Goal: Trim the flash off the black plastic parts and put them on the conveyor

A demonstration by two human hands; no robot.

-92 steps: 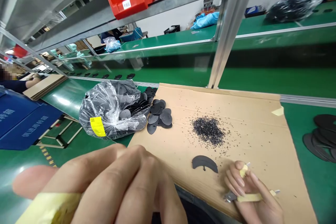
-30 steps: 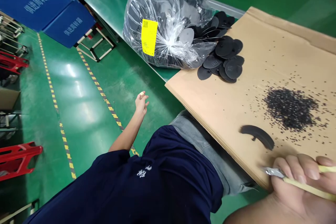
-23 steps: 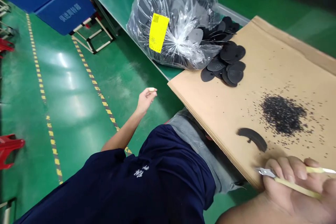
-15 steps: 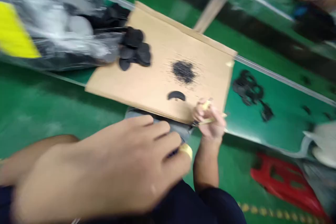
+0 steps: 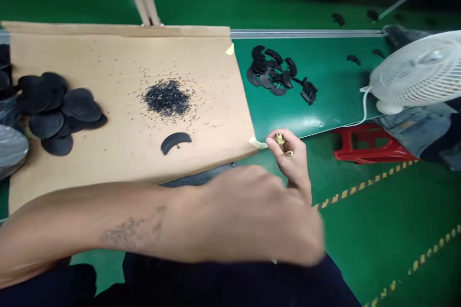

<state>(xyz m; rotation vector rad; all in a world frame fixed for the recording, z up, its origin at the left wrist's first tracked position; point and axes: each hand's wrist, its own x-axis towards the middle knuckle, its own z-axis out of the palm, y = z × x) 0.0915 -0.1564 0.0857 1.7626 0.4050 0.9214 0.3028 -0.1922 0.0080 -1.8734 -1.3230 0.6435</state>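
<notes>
While my left forearm crosses the foreground, my left hand (image 5: 259, 216) shows only its blurred back, so I cannot tell its grip. My right hand (image 5: 292, 160) hangs curled off the cardboard (image 5: 108, 163) corner, its grip unclear too. The black crescent (image 5: 175, 141) lies flat on the cardboard, long axis left-right, arch away from me.

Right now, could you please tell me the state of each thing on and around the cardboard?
cardboard sheet, lying flat.
left hand, held near the camera, blurred; grip unclear.
right hand, curled around a taped tool, just off the sheet's corner.
curved black piece, lying alone, untouched.
black crumbs, heaped, some scattered.
black discs, piled loosely.
white fan, spinning or not cannot be told.
</notes>
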